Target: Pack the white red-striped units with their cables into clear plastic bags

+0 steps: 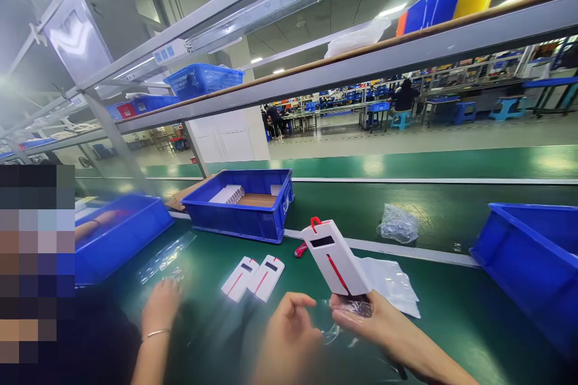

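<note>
Upright in my right hand (368, 319) is a flat white device (336, 258) with a dark window, a red stripe and a red loop on top. Crinkled clear plastic film (361, 308) is bunched around its lower end, under my thumb. My left hand (291, 334), partly smeared by motion, is just left of it, index finger and thumb curled but apart. Loose film hangs between the hands; whether the left fingertips touch it is unclear. Two similar white devices (239, 280) (267, 280) lie overlapping on the green table, beyond my left hand.
A blue bin (235, 219) with white parts stands behind, another blue bin (533, 240) at right. Clear bags (392, 283), a red-handled tool (300, 249) and crumpled plastic (398, 224) lie on the table. At left, a co-worker's hand (160, 307) with a bracelet reaches near clear film (167, 255).
</note>
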The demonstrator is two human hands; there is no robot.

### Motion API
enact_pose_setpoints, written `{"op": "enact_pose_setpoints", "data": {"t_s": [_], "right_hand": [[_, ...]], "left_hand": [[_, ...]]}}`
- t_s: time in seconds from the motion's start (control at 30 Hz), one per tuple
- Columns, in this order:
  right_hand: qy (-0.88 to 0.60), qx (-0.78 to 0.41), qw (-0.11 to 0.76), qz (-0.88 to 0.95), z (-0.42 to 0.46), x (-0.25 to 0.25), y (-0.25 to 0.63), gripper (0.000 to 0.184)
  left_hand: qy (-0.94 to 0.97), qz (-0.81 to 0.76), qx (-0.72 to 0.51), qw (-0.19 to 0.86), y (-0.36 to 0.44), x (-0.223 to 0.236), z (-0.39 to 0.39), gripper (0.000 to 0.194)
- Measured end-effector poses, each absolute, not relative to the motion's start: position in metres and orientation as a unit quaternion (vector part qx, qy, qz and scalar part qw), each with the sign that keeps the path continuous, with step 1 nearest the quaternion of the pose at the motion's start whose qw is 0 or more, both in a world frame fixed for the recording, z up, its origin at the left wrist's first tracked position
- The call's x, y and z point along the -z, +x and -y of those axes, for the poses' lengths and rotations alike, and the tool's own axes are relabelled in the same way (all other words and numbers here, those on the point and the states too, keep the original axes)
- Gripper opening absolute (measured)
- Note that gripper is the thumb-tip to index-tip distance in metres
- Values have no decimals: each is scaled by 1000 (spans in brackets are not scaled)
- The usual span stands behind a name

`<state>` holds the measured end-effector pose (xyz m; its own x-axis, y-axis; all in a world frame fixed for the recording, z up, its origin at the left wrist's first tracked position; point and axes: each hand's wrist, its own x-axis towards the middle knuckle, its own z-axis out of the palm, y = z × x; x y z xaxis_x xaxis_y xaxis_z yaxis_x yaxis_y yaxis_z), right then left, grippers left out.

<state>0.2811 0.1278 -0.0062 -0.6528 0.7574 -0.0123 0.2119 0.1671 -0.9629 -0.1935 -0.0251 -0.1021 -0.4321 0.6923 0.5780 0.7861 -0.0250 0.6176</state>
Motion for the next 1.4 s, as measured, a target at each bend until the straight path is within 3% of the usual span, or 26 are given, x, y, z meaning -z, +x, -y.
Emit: {"op": "enact_pose_setpoints", "data": {"t_s": [0.23, 0.53, 0.7, 0.8, 0.93, 1.07, 1.17, 1.4], "right_hand": [[-350, -539, 269, 717, -129, -4, 284, 47], [-320, -607, 164, 709, -121, -11, 287, 24], [-333, -588, 164, 719, -119, -10, 290, 28], [-343, -580, 175, 718, -116, -10, 289, 33], [-317, -592, 172, 721, -116, -10, 286, 25], [-262, -602, 147, 740, -120, -10, 288, 12], [-252, -594, 136, 752, -122, -10, 291, 10], [-282, -571, 175, 751, -121, -12, 286, 13]], "left_hand": [[-566, 668, 483, 3, -192, 92, 28, 74], [-621, 623, 459, -125, -175, 46, 29, 56], [-617, 612, 476, -135, -164, 28, 23, 55], [-613, 589, 498, -173, -141, 0, 16, 50], [-603, 582, 482, -256, -70, -30, 2, 35], [-615, 580, 455, -280, 30, -9, -18, 18], [-594, 603, 455, -276, 80, 15, -30, 24], [-593, 612, 430, -300, 89, 9, -28, 29]]}}
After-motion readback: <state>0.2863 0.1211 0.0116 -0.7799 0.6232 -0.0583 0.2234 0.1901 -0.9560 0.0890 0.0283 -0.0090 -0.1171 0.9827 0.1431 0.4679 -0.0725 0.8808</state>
